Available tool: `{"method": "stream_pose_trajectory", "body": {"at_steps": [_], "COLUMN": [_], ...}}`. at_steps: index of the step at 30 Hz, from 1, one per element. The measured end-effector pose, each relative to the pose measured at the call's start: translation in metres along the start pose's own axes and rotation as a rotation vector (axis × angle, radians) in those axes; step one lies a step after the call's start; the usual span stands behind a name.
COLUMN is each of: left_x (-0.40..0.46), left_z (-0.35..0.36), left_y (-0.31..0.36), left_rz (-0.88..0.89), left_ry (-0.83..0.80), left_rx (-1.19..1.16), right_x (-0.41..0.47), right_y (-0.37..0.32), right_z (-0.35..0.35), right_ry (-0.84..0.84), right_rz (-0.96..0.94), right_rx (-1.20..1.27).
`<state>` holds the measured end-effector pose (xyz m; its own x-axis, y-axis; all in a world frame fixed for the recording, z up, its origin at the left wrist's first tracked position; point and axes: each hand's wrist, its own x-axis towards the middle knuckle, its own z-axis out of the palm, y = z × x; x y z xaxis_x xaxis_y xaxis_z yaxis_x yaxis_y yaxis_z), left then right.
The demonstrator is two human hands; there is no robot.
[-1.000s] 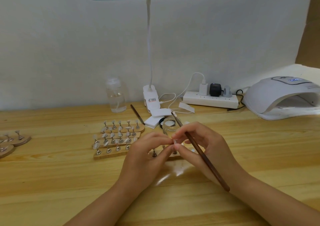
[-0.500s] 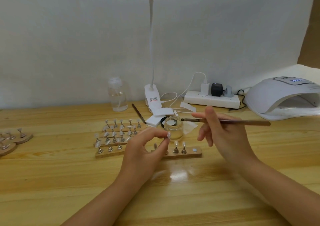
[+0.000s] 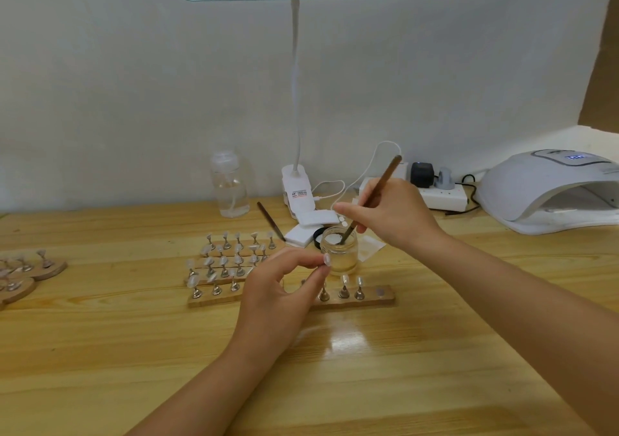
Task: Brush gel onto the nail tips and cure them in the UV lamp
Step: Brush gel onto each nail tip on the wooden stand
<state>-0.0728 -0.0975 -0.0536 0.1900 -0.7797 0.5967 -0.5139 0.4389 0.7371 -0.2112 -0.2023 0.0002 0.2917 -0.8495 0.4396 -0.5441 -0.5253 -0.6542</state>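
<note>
Between the left hand's (image 3: 274, 296) thumb and forefinger sits one pale nail tip (image 3: 326, 261), pinched lightly and held just in front of the small glass jar (image 3: 339, 251), while the other fingers curl loosely beneath. Just beyond, the right hand (image 3: 390, 216) grips a brown-handled brush (image 3: 371, 198) pen-fashion, its head dipped through the jar's open mouth. By my reading the step in hand is loading the brush with gel; none of it is going onto a tip at this instant. Next, I judge, the brush must be lifted out, wiped of excess on the rim, and brought to the pinched tip with a light, steady stroke, the left fingers keeping the tip still. Below the left hand lies a wooden holder strip (image 3: 375, 296) with a few tips on metal stands, partly covered by the hand; further strips of tips (image 3: 234, 258) lie to the left of the fingers. Well to the right of the right hand, the curing lamp (image 3: 542, 189) stands on the worktop (image 3: 134, 352), cut off by the frame edge. The bristles cannot be seen inside the jar, so how much gel they carry is unknown; whether the held tip is already coated is also too small to tell.
</note>
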Motion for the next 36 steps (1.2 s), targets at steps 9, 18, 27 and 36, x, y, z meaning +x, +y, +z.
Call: {"method": "stream_pose_trajectory", "body": {"at_steps": [9, 18, 27, 36], "left_x": [0.000, 0.000, 0.000, 0.000], "left_z": [0.000, -0.001, 0.000, 0.000], "left_y": [-0.001, -0.001, 0.000, 0.000], "left_rz": [-0.005, -0.019, -0.029, -0.042], "left_ry": [-0.009, -0.023, -0.021, -0.019], "left_rx": [-0.002, -0.004, -0.009, 0.009], "right_x": [0.004, 0.004, -0.002, -0.012], "right_y": [0.001, 0.012, 0.021, 0.022], "right_z": [0.010, -0.011, -0.019, -0.023], "right_ry": [-0.052, 0.101, 0.133, 0.178], "right_rz": [0.019, 0.213, 0.310, 0.231], "right_rx": [-0.164, 0.262, 0.330, 0.338]}}
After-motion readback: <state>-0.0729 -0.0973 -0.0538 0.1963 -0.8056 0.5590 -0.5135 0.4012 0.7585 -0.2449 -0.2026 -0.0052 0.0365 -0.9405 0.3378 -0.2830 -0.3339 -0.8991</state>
